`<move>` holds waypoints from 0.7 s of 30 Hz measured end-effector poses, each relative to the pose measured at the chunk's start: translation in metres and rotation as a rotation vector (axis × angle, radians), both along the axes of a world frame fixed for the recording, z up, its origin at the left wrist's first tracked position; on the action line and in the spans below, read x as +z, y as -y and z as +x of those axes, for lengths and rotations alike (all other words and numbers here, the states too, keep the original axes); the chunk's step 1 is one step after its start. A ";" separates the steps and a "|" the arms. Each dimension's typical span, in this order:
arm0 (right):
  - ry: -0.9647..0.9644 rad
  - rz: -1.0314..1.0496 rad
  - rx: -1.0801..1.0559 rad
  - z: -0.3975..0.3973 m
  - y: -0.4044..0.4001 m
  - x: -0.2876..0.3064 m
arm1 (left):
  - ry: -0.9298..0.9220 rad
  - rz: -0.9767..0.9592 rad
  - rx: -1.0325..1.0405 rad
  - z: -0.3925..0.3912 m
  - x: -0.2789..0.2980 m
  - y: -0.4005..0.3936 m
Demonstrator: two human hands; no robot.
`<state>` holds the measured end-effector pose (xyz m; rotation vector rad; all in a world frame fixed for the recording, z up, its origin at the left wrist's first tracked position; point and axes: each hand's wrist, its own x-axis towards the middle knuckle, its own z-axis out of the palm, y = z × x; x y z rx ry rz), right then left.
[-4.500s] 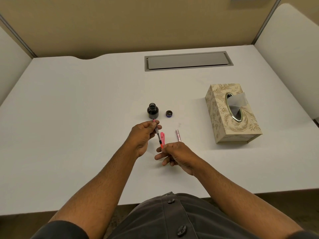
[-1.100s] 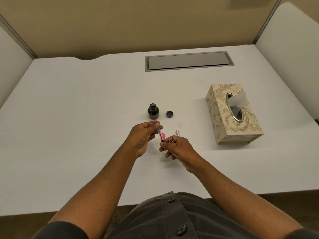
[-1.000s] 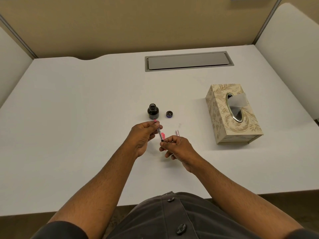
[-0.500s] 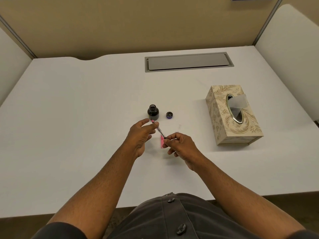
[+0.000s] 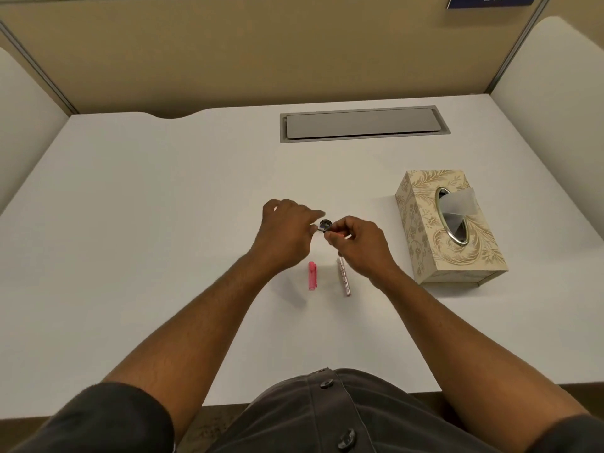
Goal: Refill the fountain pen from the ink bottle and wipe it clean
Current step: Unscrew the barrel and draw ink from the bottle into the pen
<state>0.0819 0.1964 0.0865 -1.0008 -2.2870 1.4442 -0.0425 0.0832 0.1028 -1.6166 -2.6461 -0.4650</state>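
White desk: both hands hold the pen crosswise, left-right.

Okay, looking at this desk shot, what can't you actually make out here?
Head view only:
- Ink bottle: hidden behind the left hand; its position and ink level are unknown.
- Pen section: mostly covered by the right hand; the nib is too small to see.
- Bottle cap: partly blocked by fingertips.
- Blue sign: cut off by the top edge; number unreadable.
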 end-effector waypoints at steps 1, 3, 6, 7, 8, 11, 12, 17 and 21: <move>-0.002 0.043 0.009 -0.005 -0.005 0.004 | -0.018 -0.045 -0.019 -0.005 0.004 -0.006; -0.006 0.139 0.026 -0.014 -0.015 0.014 | -0.030 -0.102 -0.044 -0.016 0.014 -0.017; -0.005 0.281 0.063 -0.029 -0.030 0.028 | 0.081 -0.130 -0.038 -0.030 0.029 -0.030; -0.004 0.317 0.079 -0.034 -0.035 0.032 | 0.157 -0.123 -0.022 -0.034 0.034 -0.034; -0.001 0.346 0.092 -0.040 -0.039 0.036 | 0.235 -0.110 -0.007 -0.039 0.037 -0.037; 0.018 0.407 0.128 -0.057 -0.048 0.045 | 0.401 -0.075 0.012 -0.053 0.043 -0.045; 0.025 0.417 0.140 -0.063 -0.051 0.047 | 0.449 -0.063 0.019 -0.058 0.044 -0.046; 0.074 0.461 0.213 -0.085 -0.057 0.050 | 0.634 0.009 0.088 -0.072 0.037 -0.049; 0.121 0.451 0.278 -0.096 -0.059 0.049 | 0.696 0.023 0.117 -0.077 0.027 -0.047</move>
